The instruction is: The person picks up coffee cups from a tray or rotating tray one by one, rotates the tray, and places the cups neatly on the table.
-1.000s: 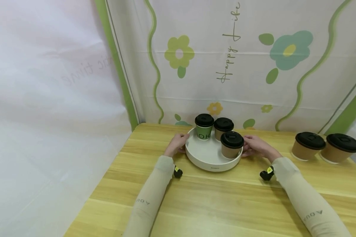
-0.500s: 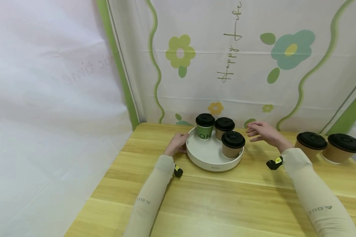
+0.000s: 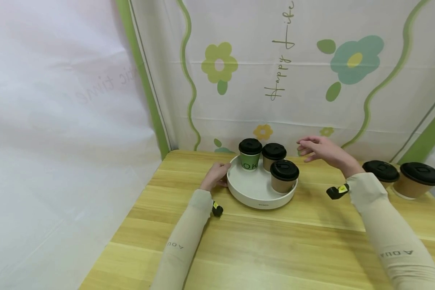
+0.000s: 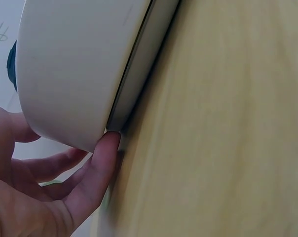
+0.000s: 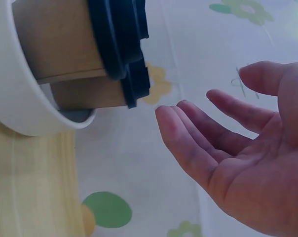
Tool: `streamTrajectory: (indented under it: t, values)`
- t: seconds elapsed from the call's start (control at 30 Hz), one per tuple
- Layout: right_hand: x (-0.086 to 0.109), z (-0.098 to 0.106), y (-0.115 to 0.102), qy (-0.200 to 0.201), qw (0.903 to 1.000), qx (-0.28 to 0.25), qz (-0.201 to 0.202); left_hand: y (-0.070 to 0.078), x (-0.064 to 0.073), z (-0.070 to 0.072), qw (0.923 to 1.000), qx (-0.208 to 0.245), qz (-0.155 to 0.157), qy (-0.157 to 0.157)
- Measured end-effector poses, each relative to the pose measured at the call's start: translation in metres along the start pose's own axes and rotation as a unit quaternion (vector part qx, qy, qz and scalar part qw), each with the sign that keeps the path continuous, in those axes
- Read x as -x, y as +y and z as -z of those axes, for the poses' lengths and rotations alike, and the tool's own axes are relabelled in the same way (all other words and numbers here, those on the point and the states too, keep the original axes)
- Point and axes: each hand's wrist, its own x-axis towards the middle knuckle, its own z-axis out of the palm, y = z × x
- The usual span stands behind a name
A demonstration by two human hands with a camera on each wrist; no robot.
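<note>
A round white tray [image 3: 251,190] with a low wall sits on the wooden table. Three lidded paper cups stand on it: a green cup [image 3: 249,161] at the back left, a brown cup [image 3: 269,164] behind, and another brown cup [image 3: 282,186] at the front right. My left hand [image 3: 216,175] grips the tray's left side. In the left wrist view, its fingers [image 4: 97,165] bend against the tray's wall and lower edge. My right hand [image 3: 324,150] hovers right of the tray, apart from it, fingers loosely bent with nothing in them.
Two more brown cups with black lids stand at the table's right; the nearer-left cup [image 3: 380,172] is partly hidden by the right sleeve, the other cup [image 3: 415,183] beside it. A flower-printed curtain [image 3: 239,100] hangs behind the table's back edge.
My right hand has let go of the tray's right side and risen up and to the right. My left hand, the tray and its cups stay in place.
</note>
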Motion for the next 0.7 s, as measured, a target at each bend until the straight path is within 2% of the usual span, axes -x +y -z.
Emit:
streamTrajectory:
  t: [0.2, 0.33, 0.57, 0.7]
  values:
    - [0.002, -0.004, -0.013, -0.017, 0.9994, 0.027, 0.015, -0.001, 0.0, 0.001, 1.0, 0.003, 0.004, -0.005]
    - [0.002, -0.011, -0.017, -0.033, 0.9961, 0.077, 0.028, -0.001, 0.001, 0.002, 0.9999, 0.007, 0.005, -0.009]
    - [0.0, -0.033, -0.027, -0.07, 0.9777, 0.194, 0.042, -0.001, 0.001, 0.003, 0.9999, 0.011, 0.011, -0.007]
    - [-0.002, -0.041, -0.03, -0.085, 0.9686, 0.229, 0.042, 0.0, 0.001, 0.003, 0.9999, 0.014, 0.007, -0.006]
